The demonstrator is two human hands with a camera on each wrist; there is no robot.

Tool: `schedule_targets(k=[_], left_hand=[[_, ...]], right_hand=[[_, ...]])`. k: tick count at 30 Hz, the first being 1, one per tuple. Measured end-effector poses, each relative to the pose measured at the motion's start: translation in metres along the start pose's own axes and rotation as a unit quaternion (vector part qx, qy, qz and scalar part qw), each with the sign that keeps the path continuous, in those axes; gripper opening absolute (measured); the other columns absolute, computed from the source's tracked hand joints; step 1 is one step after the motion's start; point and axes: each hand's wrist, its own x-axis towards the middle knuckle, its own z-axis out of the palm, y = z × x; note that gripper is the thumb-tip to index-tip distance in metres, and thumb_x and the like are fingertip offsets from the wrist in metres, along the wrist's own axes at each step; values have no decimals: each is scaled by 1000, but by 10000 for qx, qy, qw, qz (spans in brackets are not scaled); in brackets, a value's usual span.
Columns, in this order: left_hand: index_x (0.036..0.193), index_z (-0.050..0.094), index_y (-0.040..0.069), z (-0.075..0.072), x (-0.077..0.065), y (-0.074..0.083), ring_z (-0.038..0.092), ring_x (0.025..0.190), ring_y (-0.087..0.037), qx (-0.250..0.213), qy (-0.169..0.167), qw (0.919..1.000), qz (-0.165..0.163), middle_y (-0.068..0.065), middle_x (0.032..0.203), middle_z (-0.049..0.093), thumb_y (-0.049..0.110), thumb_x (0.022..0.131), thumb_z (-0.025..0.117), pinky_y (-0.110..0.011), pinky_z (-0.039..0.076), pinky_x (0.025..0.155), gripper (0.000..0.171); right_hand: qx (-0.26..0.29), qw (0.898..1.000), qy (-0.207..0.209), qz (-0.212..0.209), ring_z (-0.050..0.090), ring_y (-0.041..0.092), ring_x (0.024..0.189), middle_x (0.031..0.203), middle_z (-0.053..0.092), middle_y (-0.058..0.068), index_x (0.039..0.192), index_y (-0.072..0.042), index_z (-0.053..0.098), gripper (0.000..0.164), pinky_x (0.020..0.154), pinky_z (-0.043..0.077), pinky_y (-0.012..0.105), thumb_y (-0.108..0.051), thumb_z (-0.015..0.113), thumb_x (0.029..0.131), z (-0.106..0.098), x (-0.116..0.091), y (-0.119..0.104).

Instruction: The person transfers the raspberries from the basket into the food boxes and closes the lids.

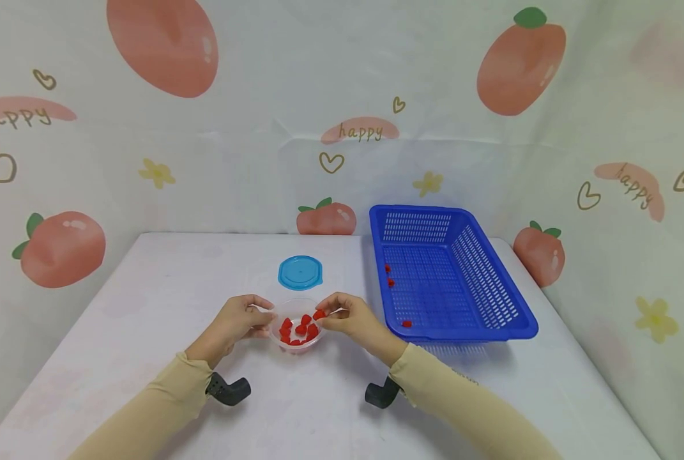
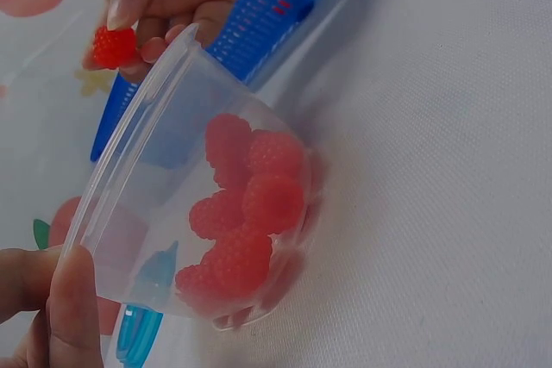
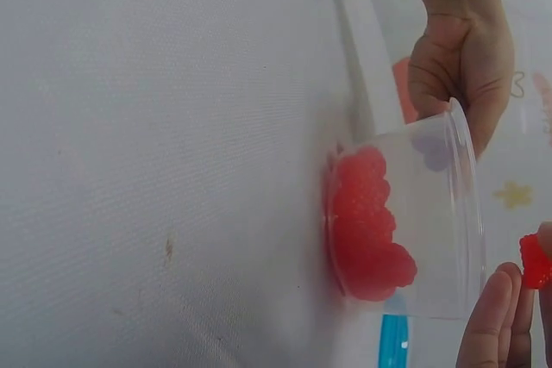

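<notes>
A clear plastic bowl (image 1: 280, 311) stands on the table with several red raspberries (image 2: 226, 260) in its bottom. My left hand (image 1: 235, 324) holds the bowl's rim at the left side, the thumb (image 2: 75, 303) against the outside. Between the thumb and fingers of my right hand (image 1: 350, 319) is one raspberry (image 2: 115, 46), held at the right rim, above the others. In the right wrist view, the pinched raspberry (image 3: 536, 262) is partly cut off by the frame edge.
Behind the bowl lies a blue plastic lid (image 1: 300, 273). To the right stands a large blue basket (image 1: 462, 333) with 3 raspberries (image 1: 391, 282) showing along its left and front sides. A printed cloth backdrop (image 1: 250, 160) rises at the back of the white table (image 1: 313, 409).
</notes>
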Motion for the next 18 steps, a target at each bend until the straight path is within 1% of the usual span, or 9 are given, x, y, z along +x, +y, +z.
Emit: schedule_targets(k=[6, 13, 18], left_hand=[[119, 55, -3, 0, 0, 0, 58, 63, -14, 0, -14, 10000, 1, -6, 76, 62, 12, 91, 66, -20, 55, 61, 34], [118, 56, -3, 1, 0, 1, 58, 63, -15, 4, 13, 10000, -43, -6, 78, 62, 12, 91, 66, -20, 56, 61, 33], [118, 56, -3, 0, -2, 2, 59, 63, -14, -16, -1, 10000, -31, -6, 77, 61, 12, 90, 67, -21, 56, 61, 34]], right_hand=[[-9, 10000, -55, 65, 60, 16, 83, 103, 63, 8, 110, -2, 65, 26, 75, 54, 22, -8, 71, 85, -1, 0, 0], [-41, 9999, -139, 26, 59, 14, 80, 109, 61, 24, 114, 4, 63, 31, 74, 54, 20, -4, 70, 85, -1, 2, 1], [-71, 9999, -148, 1, 58, 13, 79, 108, 61, 25, 113, 4, 63, 30, 74, 53, 20, -4, 70, 85, -1, 2, 0]])
